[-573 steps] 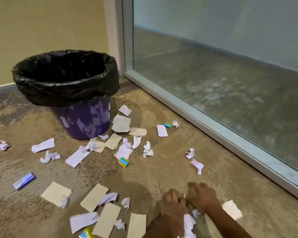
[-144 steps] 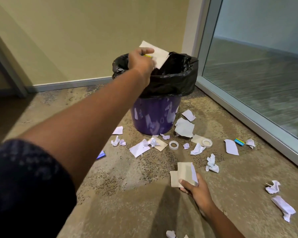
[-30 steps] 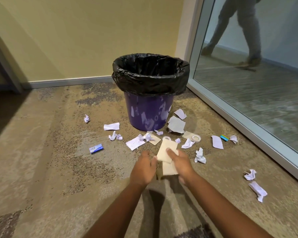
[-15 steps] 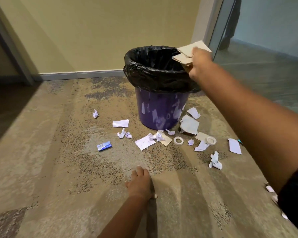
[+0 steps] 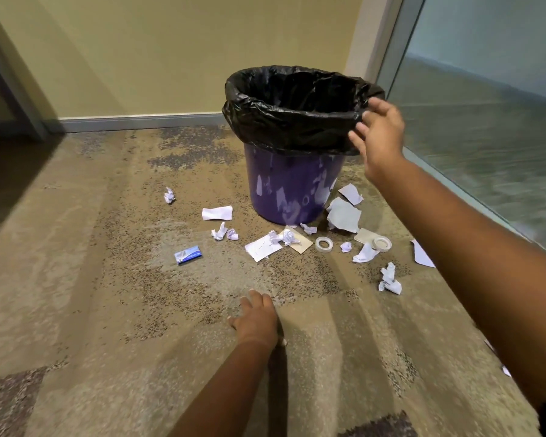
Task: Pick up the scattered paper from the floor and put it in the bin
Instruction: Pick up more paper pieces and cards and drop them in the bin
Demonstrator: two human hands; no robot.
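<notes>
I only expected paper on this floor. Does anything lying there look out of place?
Yes. One tape roll lies in front of the bin, a second tape roll just right of it, and a blue packet further left. None is loose paper like the scraps around them.

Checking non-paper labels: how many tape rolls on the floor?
2. The left tape roll lies on bare carpet in front of the bin; the right tape roll rests partly on a tan card beside it. The right arm may hide others.
</notes>
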